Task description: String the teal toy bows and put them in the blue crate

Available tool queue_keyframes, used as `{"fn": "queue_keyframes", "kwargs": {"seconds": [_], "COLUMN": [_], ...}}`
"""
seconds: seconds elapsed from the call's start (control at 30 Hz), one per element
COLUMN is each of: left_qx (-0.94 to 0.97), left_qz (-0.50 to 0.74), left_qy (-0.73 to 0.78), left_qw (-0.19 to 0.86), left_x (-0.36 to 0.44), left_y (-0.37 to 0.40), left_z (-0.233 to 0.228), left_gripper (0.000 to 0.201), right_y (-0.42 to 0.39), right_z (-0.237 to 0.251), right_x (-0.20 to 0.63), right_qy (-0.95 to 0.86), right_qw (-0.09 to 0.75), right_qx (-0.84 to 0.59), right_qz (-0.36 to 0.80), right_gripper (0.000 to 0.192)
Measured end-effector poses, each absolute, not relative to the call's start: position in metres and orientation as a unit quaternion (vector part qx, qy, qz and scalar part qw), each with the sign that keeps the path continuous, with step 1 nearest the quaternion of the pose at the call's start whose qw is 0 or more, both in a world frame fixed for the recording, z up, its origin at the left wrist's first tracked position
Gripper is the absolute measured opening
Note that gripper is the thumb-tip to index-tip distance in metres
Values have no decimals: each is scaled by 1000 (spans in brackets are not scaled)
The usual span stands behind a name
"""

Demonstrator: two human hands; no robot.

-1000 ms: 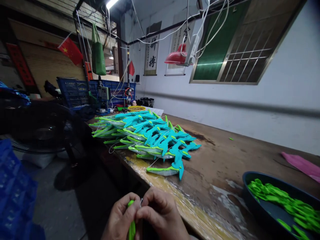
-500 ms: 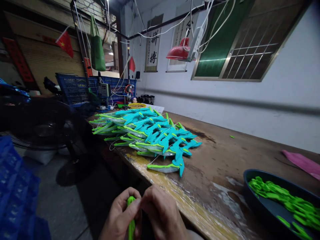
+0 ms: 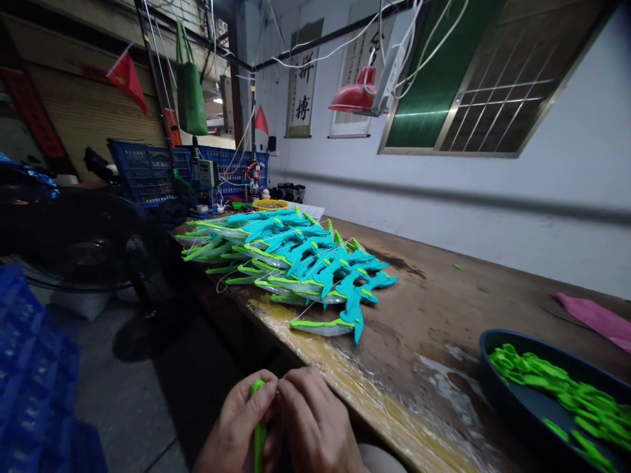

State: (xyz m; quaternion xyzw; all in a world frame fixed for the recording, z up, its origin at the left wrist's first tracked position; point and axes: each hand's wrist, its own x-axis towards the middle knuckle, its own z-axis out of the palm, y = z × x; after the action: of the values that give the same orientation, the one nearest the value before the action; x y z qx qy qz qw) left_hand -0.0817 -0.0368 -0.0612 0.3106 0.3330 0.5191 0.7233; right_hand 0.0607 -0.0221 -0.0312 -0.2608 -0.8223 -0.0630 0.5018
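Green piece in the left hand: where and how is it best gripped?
Likely just below its top end, between thumb and fingers from the left, as the left hand has it: the green piece is slim and runs up the picture, its tip showing above the thumb, while the right hand crowds its right side.

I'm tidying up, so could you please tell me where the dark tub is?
In the head view, the dark tub of green pieces sits at lower right on the table, in front of the pink cloth.
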Motion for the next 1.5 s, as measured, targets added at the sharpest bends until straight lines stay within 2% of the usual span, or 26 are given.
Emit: {"fn": "queue_keyframes", "kwargs": {"seconds": [0.13, 0.33, 0.5, 0.63, 0.77, 0.9, 1.1, 1.3, 1.5], "left_qx": [297, 322, 310, 316, 325, 319, 323, 313, 320], "left_qz": [513, 507, 513, 506, 505, 511, 507, 499, 507], "left_qy": [314, 358, 363, 361, 368, 379, 378, 365, 369], "left_qw": [742, 715, 713, 717, 710, 702, 704, 721, 710], "left_x": [-82, -82, -80, -81, -82, -81, -81, -81, -79], "left_y": [-35, -40, -41, -40, -41, -41, -41, -40, -40], "left_z": [-63, -61, -58, -57, -58, -57, -56, -57, -58], "left_gripper": [39, 38, 41, 44, 42, 41, 40, 42, 42], "right_y": [-20, -19, -17, -17, -20, -23, -25, -24, -20], "right_z": [-32, -26, -31, -37, -36, -34, -42, -38, -36], "right_x": [57, 62, 60, 58, 57, 60, 64, 62, 59], "right_qy": [-828, -833, -827, -825, -805, -811, -787, -800, -815], "right_qw": [481, 481, 483, 494, 504, 505, 540, 529, 503], "right_qx": [-243, -244, -238, -245, -308, -293, -297, -282, -277], "right_qz": [-155, -123, -160, -122, -47, 23, 6, 3, -72], "right_gripper": [25, 24, 21, 17, 18, 18, 13, 16, 19]}}
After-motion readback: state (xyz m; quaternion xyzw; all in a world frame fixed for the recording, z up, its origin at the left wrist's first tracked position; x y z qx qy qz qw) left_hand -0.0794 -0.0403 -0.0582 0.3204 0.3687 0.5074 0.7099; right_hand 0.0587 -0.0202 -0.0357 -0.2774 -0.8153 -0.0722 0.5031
